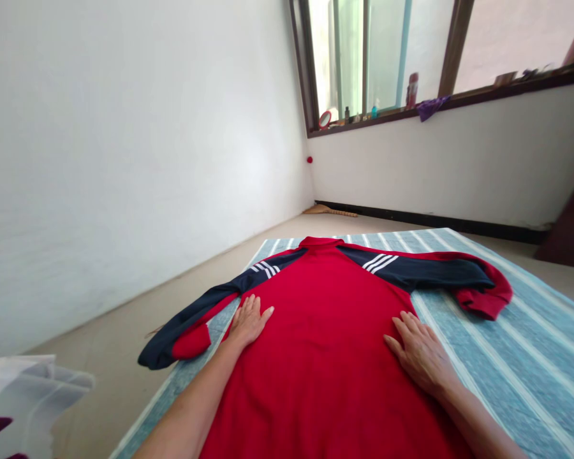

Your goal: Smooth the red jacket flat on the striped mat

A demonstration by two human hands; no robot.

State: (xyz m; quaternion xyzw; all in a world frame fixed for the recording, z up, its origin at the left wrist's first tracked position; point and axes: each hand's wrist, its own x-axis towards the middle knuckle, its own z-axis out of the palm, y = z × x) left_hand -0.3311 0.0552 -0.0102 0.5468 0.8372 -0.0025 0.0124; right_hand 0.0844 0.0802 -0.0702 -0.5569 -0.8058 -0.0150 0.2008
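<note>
From the head camera we look down on a red long-sleeved polyester sports jersey with navy shoulder panels and white stripes [325,319], lying flat, collar away from us, on a pale blue striped woven bed sheet [521,357]. Both sleeves are spread outward: the one on our left runs off the sheet's edge toward the beige floor [124,331], the one on our right bends back on itself on the sheet.

We judge the step in hand to be smoothing the body of the jersey flat. Our left hand [249,322] lies palm down on the jersey's left edge just below the sleeve, fingers extended and close together, gripping nothing. Our right hand [421,354] lies palm down on the right edge, fingers slightly spread, likewise only pressing on the cloth. Neither hand pinches fabric.

A next move, as we judge it, would call for even pressure outward so the cloth does not bunch, and for a real pinch on a sleeve or side seam before anything is folded inward.

A crumpled white cloth [29,395] lies at lower left, well apart from the jersey.
</note>
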